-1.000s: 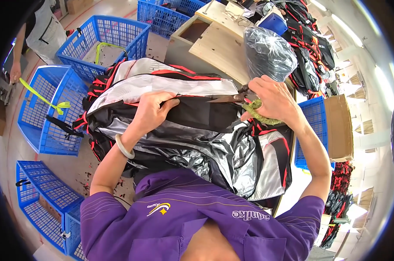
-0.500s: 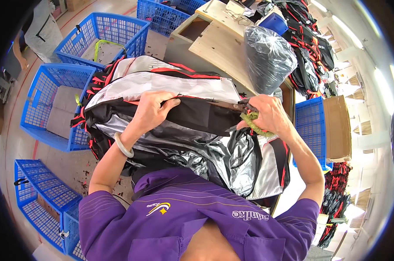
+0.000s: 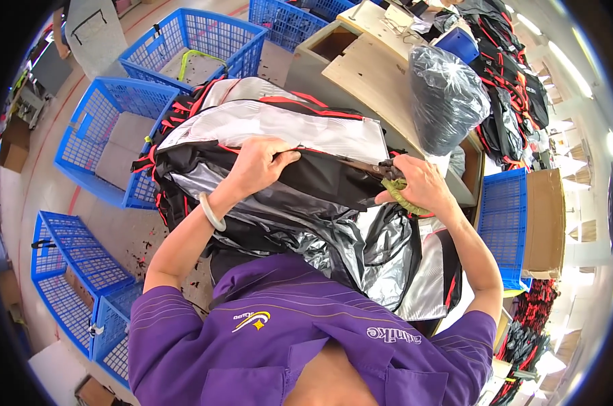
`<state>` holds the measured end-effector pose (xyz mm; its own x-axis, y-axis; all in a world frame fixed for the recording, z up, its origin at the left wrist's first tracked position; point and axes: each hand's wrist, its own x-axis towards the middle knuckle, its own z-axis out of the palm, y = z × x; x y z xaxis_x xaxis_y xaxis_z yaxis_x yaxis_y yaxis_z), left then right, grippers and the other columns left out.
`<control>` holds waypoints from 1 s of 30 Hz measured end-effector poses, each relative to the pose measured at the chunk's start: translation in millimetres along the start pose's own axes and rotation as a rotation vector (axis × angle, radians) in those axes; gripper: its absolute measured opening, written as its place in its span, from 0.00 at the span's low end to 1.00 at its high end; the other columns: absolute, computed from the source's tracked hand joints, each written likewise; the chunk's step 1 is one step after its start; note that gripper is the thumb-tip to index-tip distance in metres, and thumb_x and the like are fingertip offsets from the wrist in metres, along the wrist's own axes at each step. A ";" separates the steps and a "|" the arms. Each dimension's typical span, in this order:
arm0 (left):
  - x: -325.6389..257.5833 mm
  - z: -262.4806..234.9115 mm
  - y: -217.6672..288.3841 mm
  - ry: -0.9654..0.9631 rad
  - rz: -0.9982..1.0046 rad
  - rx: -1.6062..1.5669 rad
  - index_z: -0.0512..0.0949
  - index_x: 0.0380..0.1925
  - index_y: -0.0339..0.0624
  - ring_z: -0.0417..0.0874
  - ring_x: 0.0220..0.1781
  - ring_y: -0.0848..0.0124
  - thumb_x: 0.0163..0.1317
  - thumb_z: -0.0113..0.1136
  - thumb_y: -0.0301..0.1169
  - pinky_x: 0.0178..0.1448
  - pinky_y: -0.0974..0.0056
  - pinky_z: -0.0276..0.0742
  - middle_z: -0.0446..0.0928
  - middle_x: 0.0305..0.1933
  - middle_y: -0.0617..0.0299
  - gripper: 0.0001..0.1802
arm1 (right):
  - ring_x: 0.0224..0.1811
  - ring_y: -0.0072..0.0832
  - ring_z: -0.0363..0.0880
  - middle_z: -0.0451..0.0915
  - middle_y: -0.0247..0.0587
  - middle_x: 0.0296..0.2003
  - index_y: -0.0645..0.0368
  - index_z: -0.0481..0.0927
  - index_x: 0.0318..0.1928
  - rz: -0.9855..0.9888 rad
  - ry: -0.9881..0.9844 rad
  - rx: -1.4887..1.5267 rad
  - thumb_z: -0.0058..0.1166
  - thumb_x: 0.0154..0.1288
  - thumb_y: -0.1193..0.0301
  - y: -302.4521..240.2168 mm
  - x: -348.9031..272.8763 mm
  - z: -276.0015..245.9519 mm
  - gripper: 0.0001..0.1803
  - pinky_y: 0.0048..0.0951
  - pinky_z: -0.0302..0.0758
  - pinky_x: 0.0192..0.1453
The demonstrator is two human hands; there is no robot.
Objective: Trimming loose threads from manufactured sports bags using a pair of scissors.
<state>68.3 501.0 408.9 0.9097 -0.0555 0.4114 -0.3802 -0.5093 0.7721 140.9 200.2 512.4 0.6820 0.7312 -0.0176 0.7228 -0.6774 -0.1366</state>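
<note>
A large sewn piece of black, silver and white fabric with red trim (image 3: 333, 179) lies spread in front of me. My left hand (image 3: 262, 164), with a pale bangle at the wrist, is closed in a pinch on the black fabric edge along the white panel. To its right, my right hand (image 3: 418, 183) is closed round a pair of scissors (image 3: 391, 177), whose handle is wrapped in yellow-green cloth. Their dark blades point left along the same edge. The fingers partly hide the handle, and I cannot tell whether the blades are apart.
Blue plastic crates (image 3: 106, 177) stand on the floor at the left. Beyond the fabric is a wooden table (image 3: 367, 74) with a filled clear plastic bag (image 3: 448, 101). At the right are a cardboard box (image 3: 544, 223) and a blue crate (image 3: 501, 220). Black-and-red goods (image 3: 506, 74) are piled at far right.
The view has shifted, so the surroundings sit further right and slightly higher. Both hands keep the same holds on the fabric and the scissors.
</note>
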 end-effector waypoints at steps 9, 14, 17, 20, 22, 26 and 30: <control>0.3 4.5 -0.1 -0.004 -0.014 -0.009 0.74 0.21 0.32 0.71 0.19 0.54 0.53 0.63 0.24 0.24 0.60 0.64 0.73 0.20 0.49 0.09 | 0.17 0.43 0.69 0.68 0.43 0.15 0.63 0.71 0.20 0.054 0.205 0.195 0.75 0.37 0.53 9.7 -6.6 23.8 0.29 0.38 0.67 0.25; 0.8 8.0 -6.0 -0.047 0.030 0.034 0.75 0.21 0.34 0.75 0.23 0.54 0.54 0.64 0.28 0.28 0.58 0.68 0.74 0.22 0.52 0.10 | 0.38 0.44 0.76 0.75 0.43 0.35 0.60 0.73 0.38 -0.033 -0.005 0.138 0.70 0.38 0.45 -5.3 21.0 14.4 0.36 0.40 0.72 0.41; -3.3 18.5 -13.8 0.064 0.100 -0.012 0.76 0.22 0.36 0.75 0.23 0.53 0.54 0.64 0.30 0.28 0.56 0.68 0.74 0.22 0.54 0.09 | 0.36 0.46 0.74 0.73 0.43 0.32 0.61 0.71 0.35 -0.099 -0.088 0.073 0.70 0.36 0.44 -6.1 43.1 22.0 0.37 0.40 0.71 0.40; -6.3 17.6 -18.3 0.068 0.083 -0.030 0.77 0.27 0.36 0.75 0.23 0.58 0.54 0.64 0.27 0.29 0.61 0.69 0.77 0.25 0.56 0.07 | 0.36 0.45 0.74 0.73 0.43 0.31 0.62 0.71 0.32 -0.094 -0.185 0.080 0.70 0.36 0.44 -10.9 60.4 18.3 0.37 0.40 0.70 0.38; -7.9 14.5 -22.7 0.053 0.074 0.019 0.77 0.26 0.37 0.75 0.24 0.58 0.54 0.65 0.28 0.30 0.61 0.70 0.77 0.25 0.57 0.07 | 0.35 0.45 0.74 0.73 0.43 0.31 0.63 0.71 0.31 -0.120 -0.206 0.084 0.70 0.36 0.44 -16.1 69.2 12.7 0.36 0.39 0.70 0.37; -10.2 9.3 -27.1 0.059 0.101 0.109 0.76 0.23 0.40 0.74 0.26 0.60 0.52 0.67 0.33 0.35 0.61 0.69 0.76 0.23 0.59 0.10 | 0.32 0.46 0.74 0.72 0.44 0.28 0.63 0.71 0.28 -0.179 -0.212 0.098 0.71 0.36 0.46 -20.1 81.9 13.7 0.34 0.39 0.70 0.35; -15.3 0.7 -29.7 0.198 0.065 0.170 0.74 0.21 0.40 0.73 0.26 0.60 0.51 0.69 0.35 0.40 0.63 0.67 0.75 0.22 0.60 0.14 | 0.29 0.47 0.73 0.72 0.44 0.24 0.63 0.70 0.26 -0.156 -0.231 0.091 0.72 0.36 0.47 -16.9 83.2 25.8 0.33 0.40 0.69 0.33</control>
<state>65.8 516.4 379.3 0.8276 0.0678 0.5572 -0.3881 -0.6482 0.6552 182.6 274.7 487.6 0.5120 0.8320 -0.2134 0.7969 -0.5529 -0.2435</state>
